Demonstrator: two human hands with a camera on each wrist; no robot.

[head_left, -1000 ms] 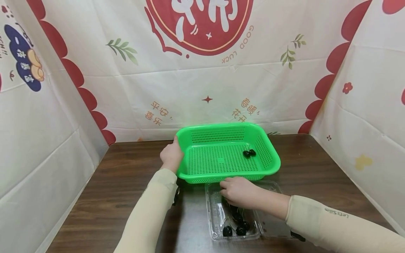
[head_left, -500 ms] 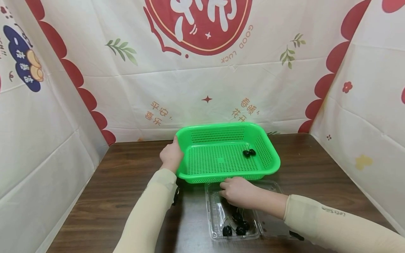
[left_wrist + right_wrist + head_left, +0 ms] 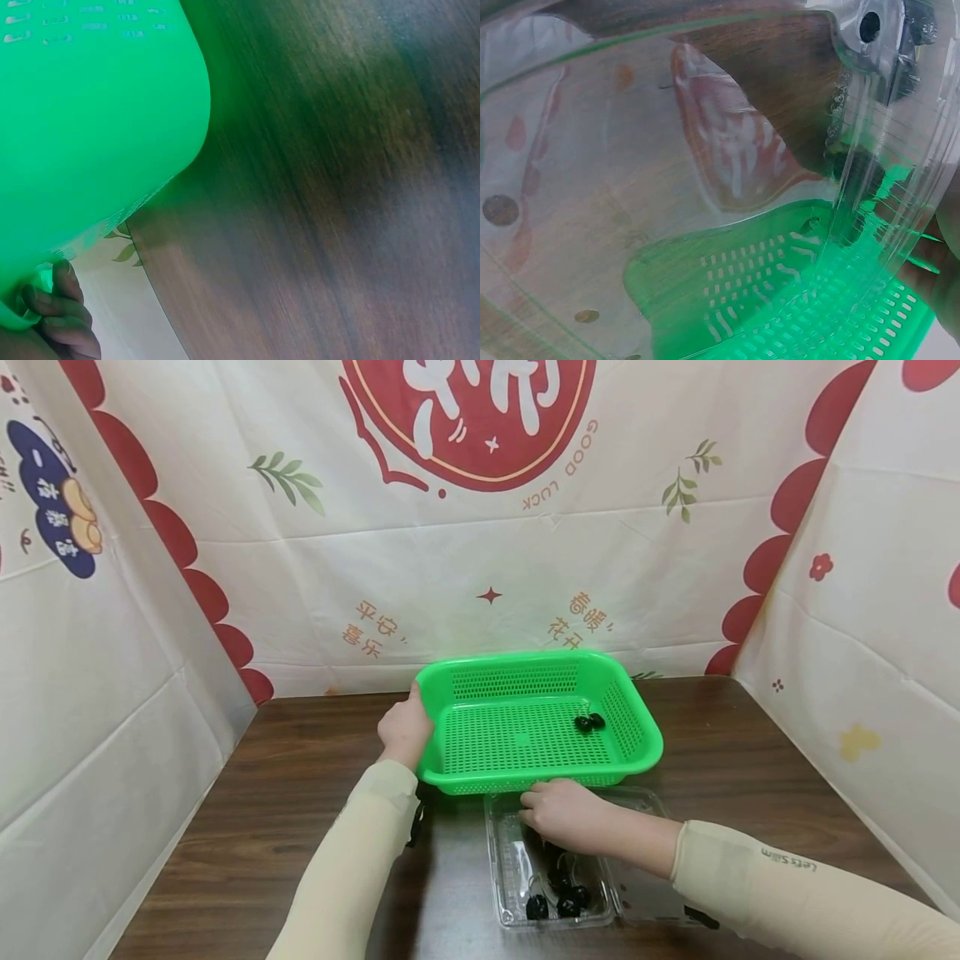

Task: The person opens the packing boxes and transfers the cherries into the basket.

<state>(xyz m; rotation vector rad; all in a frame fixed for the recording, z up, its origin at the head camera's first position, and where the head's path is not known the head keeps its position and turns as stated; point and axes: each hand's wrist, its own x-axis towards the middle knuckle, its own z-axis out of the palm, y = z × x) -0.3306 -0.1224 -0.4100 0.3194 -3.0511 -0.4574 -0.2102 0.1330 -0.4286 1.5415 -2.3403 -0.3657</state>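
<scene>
My left hand (image 3: 406, 727) grips the left rim of a green plastic basket (image 3: 525, 781) with slotted walls. The left wrist view shows its curled fingers (image 3: 69, 330) around the rim. Two dark cherries (image 3: 590, 722) lie inside the basket, towards the right. In front of it stands an open clear plastic box (image 3: 512, 885) with several dark cherries (image 3: 567, 906). Over the far end of that box is my right hand (image 3: 566, 814), fingers pointing down into it. Those fingertips are hidden in the head view; the right wrist view shows them only partly, past clear plastic.
The box's clear lid (image 3: 652, 893) lies folded out to the right, beneath the right forearm. Everything stands on a dark wooden table (image 3: 300, 818). A printed white cloth (image 3: 420, 560) encloses the table at the back and both sides.
</scene>
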